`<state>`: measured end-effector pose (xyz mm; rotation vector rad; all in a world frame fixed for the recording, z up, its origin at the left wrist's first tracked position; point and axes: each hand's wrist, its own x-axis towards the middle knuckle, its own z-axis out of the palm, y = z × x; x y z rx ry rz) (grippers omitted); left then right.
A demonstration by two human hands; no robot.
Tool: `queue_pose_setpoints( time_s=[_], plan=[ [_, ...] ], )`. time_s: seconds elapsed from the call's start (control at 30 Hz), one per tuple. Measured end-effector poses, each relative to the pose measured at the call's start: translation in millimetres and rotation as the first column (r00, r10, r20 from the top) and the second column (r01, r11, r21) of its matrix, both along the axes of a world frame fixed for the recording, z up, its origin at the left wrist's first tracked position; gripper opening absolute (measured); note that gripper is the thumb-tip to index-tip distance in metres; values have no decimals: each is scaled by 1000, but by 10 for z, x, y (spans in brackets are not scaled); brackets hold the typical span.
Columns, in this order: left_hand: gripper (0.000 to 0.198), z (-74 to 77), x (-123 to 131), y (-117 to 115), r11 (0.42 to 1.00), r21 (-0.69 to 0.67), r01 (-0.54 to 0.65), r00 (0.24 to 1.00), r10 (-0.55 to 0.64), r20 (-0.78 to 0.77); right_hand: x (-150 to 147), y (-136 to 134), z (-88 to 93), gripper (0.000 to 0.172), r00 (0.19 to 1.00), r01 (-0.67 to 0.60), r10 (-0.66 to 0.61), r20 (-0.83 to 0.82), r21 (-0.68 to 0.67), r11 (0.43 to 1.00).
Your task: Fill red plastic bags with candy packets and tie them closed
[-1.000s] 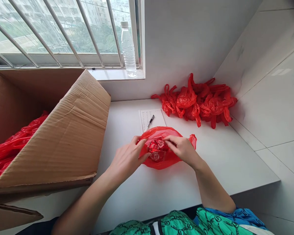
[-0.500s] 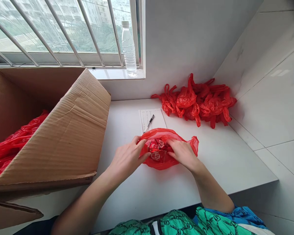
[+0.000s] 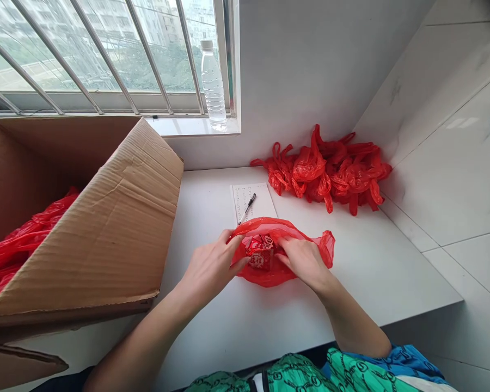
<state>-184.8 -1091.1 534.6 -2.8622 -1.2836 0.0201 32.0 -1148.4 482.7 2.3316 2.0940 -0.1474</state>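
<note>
A thin red plastic bag (image 3: 288, 231) lies on the white counter (image 3: 375, 261) in front of me, its mouth spread. Inside it sit small red packets with white print (image 3: 260, 253). My left hand (image 3: 212, 267) pinches the bag's left edge with thumb and fingers. My right hand (image 3: 304, 260) grips the bag's right side, its fingers pressed beside the packets.
A large open cardboard box (image 3: 106, 218) holding red plastic bags (image 3: 12, 245) fills the left. A heap of tied red bags (image 3: 330, 169) lies at the back right against the tiled wall. A lined sheet (image 3: 261, 198) with a pen (image 3: 248, 207) lies behind the bag. A water bottle (image 3: 213, 81) stands on the windowsill.
My right hand has slid down from the top of the packets to the bag's right side. The packets have bunched together. My left hand has hardly moved.
</note>
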Motion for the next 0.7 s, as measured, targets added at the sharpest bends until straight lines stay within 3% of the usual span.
queue_pose_setpoints(
  time_s=[0.43, 0.6, 0.7],
  plan=[
    [39, -13, 4, -9, 1000, -22, -2, 1000, 2, -3, 35, -93, 95, 29, 993, 62, -44, 111, -165, 984],
    [42, 1, 1, -14, 1000, -17, -1, 1000, 1, 22, 37, -70, 117, 20, 993, 79, -62, 98, -185, 979],
    [42, 4, -14, -21, 1000, -18, 6, 997, -5, 75, 73, -81, 103, 19, 998, 47, -41, 46, -131, 990]
  ],
)
